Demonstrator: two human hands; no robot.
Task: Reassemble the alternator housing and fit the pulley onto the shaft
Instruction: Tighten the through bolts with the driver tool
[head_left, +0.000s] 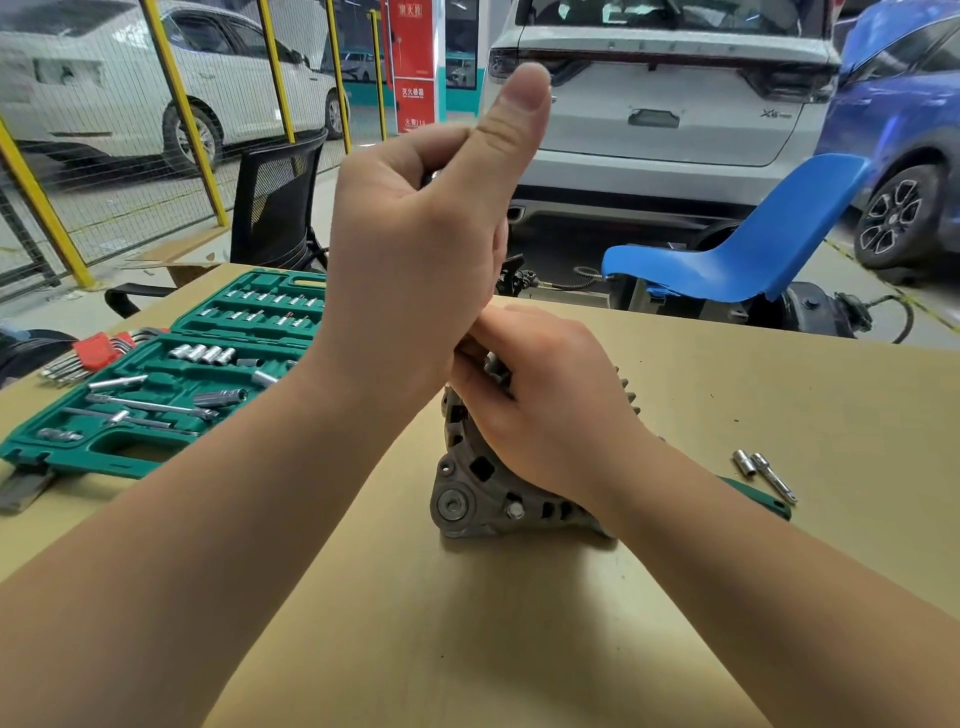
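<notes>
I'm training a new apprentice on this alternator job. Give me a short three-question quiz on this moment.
1. True or false: the alternator stands on the table.
2. Which hand rests on top of the alternator? A) left hand B) right hand
3. Fill in: the loose sockets lie to the alternator's ____; the green case lies opposite.

Key: 1 true; 2 B; 3 right.
</notes>
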